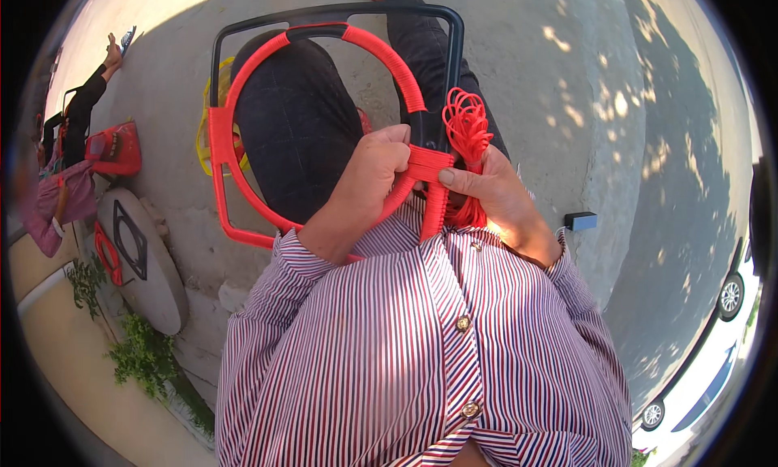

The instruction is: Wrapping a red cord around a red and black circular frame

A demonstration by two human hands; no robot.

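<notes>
On my lap lies a black frame (340,10) with a round ring (263,60) inside it. Red cord is wound tightly over much of the ring and over the frame's left and lower sides; bare black parts show at the top and upper right. My left hand (369,179) is closed round the ring, beside a cord-wrapped joint (428,162) between ring and frame. My right hand (501,198) presses its thumb on that joint. A looped bundle of red cord (468,125) hangs at the right hand, its fingers mostly hidden behind it.
A round stone slab (166,285) at the left bears a black frame (130,240) and a red one (105,252). Another person (81,119) sits beyond, near a red bag (116,149). A small blue-grey box (580,221) lies on the ground at right; a white car (713,370) stands farther off.
</notes>
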